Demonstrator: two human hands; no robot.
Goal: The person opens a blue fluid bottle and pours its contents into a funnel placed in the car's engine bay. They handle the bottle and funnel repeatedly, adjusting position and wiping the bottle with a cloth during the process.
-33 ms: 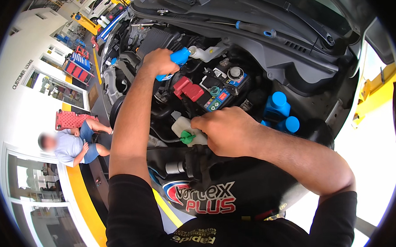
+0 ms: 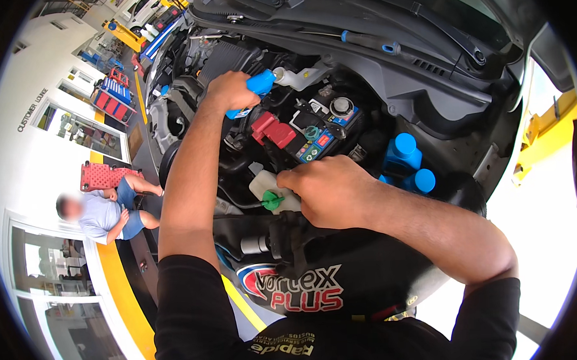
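Note:
My left hand (image 2: 232,92) is wrapped round a blue bottle (image 2: 260,83), which is tilted with its neck at the mouth of a white fluid reservoir (image 2: 295,78) toward the back of the engine bay. Whether liquid is flowing I cannot see. My right hand (image 2: 331,190) is closed, knuckles up, beside a whitish plastic tank (image 2: 263,181) with a green cap (image 2: 272,200). Its fingertips are hidden underneath, so what they grip, if anything, does not show. Between the hands lies the car battery (image 2: 322,137), with a red terminal cover (image 2: 273,130) on its left.
Two blue-capped bottles (image 2: 403,152) stand right of the battery. A blue-handled tool (image 2: 391,48) rests along the cowl below the windscreen. A dark printed cover (image 2: 343,258) drapes the car's front edge. At far left a person (image 2: 106,213) sits by the wall.

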